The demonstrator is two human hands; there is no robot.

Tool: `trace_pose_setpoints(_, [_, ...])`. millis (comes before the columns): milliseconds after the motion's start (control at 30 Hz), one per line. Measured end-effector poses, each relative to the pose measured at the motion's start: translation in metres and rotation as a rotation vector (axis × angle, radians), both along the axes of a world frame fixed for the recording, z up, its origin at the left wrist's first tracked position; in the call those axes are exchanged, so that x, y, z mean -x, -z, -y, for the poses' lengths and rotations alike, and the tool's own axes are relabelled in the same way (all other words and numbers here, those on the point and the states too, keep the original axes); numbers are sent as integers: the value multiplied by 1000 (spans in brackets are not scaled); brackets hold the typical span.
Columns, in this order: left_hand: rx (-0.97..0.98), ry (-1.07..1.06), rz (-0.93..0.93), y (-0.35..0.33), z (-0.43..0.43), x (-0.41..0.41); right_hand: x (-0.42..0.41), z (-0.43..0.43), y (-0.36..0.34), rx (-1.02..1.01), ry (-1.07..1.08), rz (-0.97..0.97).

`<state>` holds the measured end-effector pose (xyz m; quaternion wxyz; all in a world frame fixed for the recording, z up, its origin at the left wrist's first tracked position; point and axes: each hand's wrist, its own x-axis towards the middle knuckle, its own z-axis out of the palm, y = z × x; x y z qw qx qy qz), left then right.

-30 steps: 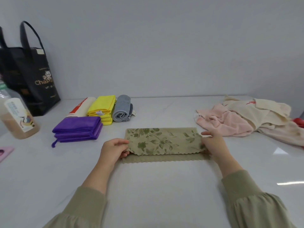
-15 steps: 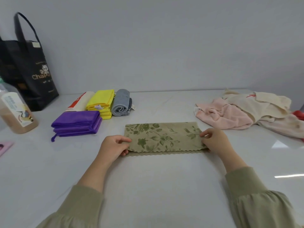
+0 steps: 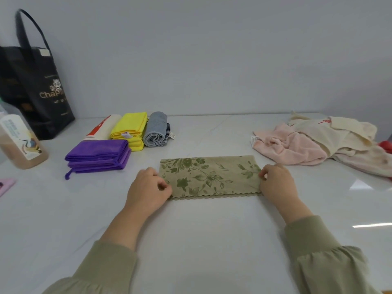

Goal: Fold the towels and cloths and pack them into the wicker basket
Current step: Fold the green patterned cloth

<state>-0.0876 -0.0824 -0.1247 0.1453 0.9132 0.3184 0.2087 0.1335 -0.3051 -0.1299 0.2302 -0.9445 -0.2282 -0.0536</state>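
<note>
An olive green cloth with a leaf print [image 3: 210, 176] lies folded in half on the white table [image 3: 201, 230], its scalloped edges lined up toward me. My left hand [image 3: 148, 187] pinches its left end and my right hand [image 3: 276, 181] pinches its right end. Folded purple [image 3: 98, 152] and yellow [image 3: 130, 126] cloths, a rolled grey one [image 3: 156, 130] and a cream one with red print [image 3: 104, 128] sit at the back left. Unfolded pink [image 3: 290, 145] and cream [image 3: 331, 132] towels are heaped at the right. No wicker basket is in view.
A black tote bag [image 3: 34, 81] stands against the wall at the far left. A plastic bottle of brown liquid [image 3: 19, 145] is in front of it. A pink object [image 3: 5, 185] pokes in at the left edge, something red [image 3: 386, 145] at the right edge.
The upper layer of the green cloth has been drawn toward me until its scalloped edge lines up with the lower one. Both hands stayed at the cloth's ends.
</note>
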Motion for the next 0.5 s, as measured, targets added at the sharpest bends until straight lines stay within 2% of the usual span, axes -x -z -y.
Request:
trace_pose_setpoints(67, [-229, 139, 78, 5, 5, -5, 8, -7, 1, -23, -42, 179])
trace_pose_setpoints(133, [-281, 269, 98, 9, 11, -13, 21, -18, 1, -117, -178, 205])
trace_pose_setpoints(200, [-256, 328, 8, 12, 18, -17, 37, -25, -1, 1, -305, 108])
trace_pose_setpoints(300, [-225, 270, 37, 10, 21, -15, 43, -26, -6, 210, -270, 103])
trace_pose_setpoints(367, [-246, 231, 206, 7, 24, -12, 47, -29, -9, 142, -196, 122])
trace_pose_setpoints(433, [-284, 186, 349, 3, 27, -20, 51, -41, -10, -59, -189, 199])
trace_pose_setpoints(500, [-275, 161, 346, 2, 28, -37, 55, -58, -8, -164, -261, 309])
